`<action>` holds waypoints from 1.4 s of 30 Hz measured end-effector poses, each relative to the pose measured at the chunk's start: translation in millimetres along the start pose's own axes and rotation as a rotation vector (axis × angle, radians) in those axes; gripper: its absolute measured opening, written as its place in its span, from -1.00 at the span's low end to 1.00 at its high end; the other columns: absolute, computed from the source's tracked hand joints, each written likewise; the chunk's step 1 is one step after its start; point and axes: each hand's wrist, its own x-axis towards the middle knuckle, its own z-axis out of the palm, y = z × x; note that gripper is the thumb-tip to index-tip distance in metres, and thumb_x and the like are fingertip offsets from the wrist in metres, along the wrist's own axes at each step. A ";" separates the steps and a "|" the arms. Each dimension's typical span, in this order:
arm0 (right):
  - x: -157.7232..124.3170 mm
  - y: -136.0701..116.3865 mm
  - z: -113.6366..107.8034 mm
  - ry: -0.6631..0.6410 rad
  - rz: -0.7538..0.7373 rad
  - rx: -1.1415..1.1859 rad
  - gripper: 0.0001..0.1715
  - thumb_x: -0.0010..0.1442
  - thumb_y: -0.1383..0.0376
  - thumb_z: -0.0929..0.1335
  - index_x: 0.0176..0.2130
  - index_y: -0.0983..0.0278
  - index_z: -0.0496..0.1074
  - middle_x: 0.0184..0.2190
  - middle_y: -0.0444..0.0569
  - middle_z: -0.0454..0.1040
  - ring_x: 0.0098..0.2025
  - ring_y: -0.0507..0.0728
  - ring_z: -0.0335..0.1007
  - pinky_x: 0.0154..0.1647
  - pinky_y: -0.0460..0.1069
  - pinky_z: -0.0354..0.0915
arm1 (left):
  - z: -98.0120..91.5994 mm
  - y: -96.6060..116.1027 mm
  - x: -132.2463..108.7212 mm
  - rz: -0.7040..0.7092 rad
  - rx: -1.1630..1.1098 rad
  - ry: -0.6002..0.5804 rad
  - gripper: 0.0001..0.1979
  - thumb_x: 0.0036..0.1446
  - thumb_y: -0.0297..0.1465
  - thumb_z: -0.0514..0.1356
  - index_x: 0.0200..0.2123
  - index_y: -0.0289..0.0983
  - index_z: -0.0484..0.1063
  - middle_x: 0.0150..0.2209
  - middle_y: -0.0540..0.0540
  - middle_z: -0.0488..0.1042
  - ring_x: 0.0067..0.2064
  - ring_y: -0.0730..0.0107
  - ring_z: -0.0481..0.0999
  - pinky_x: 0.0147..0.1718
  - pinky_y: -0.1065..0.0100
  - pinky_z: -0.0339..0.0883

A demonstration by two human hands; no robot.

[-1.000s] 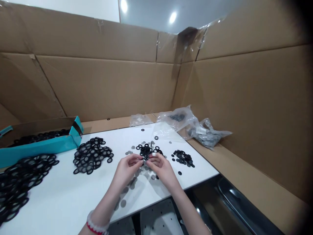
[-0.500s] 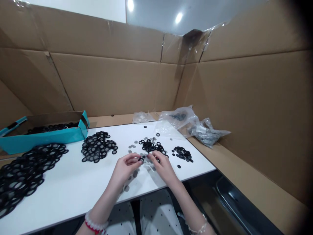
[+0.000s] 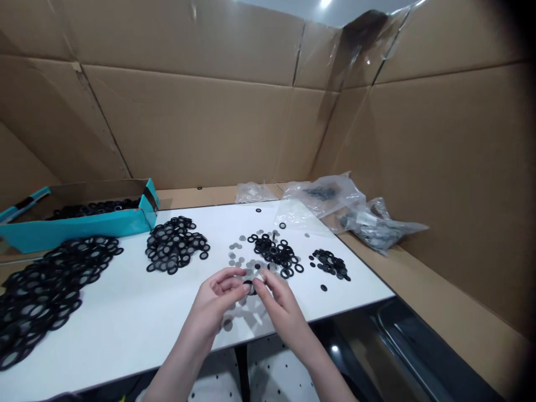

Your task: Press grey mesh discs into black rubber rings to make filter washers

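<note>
We're watching the left hand [image 3: 211, 296] and right hand [image 3: 278, 304] curl in together, fingers bent, around a black ring [image 3: 250, 287] at their fingertips, just in front of the middle pile [image 3: 274, 251]. We can't tell which hand is gripping it! Grey discs [image 3: 238, 251] lie scattered around them. Over at far left, the teal box [image 3: 96, 226] holds more black rings [image 3: 94, 209], with a big heap [image 3: 42, 296] just below it. Plastic bags [image 3: 322, 192] sit on the cardboard ledge behind the white table [image 3: 125, 329], whose near edge runs under the wrists, with bare tabletop left of the hands.
</note>
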 end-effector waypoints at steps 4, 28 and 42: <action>-9.2 -8.9 -1.5 -0.008 -0.021 -0.024 -0.66 0.32 0.15 0.16 -0.45 0.23 0.07 -0.46 -0.16 0.13 -0.39 0.04 0.11 -0.35 -0.07 0.11 | -2.1 1.3 -15.7 0.005 0.087 -0.062 -0.64 -0.15 -0.30 0.37 -0.23 -0.26 0.48 -0.41 -0.05 0.49 -0.38 0.38 0.45 -0.43 0.46 0.25; -38.6 -19.2 22.9 -0.031 0.011 -0.117 -0.83 0.32 0.19 0.19 -0.29 0.21 0.22 -0.27 -0.07 0.29 -0.18 0.09 0.23 -0.11 -0.05 0.19 | -11.0 -17.1 -38.2 0.050 -0.132 0.076 -0.79 -0.11 -0.31 0.36 -0.50 -0.26 0.40 -0.44 0.03 0.43 -0.29 0.40 0.43 -0.24 0.44 0.31; -25.1 -37.0 7.8 -0.258 -0.011 -0.298 -0.72 0.36 0.25 0.12 -0.41 0.22 0.06 -0.42 -0.16 0.12 -0.33 0.05 0.09 -0.09 0.00 0.07 | -30.2 -11.4 -50.5 0.094 0.322 -0.058 -0.77 0.03 -0.28 0.23 -0.22 -0.20 0.36 -0.36 -0.01 0.43 -0.32 0.40 0.42 -0.30 0.44 0.32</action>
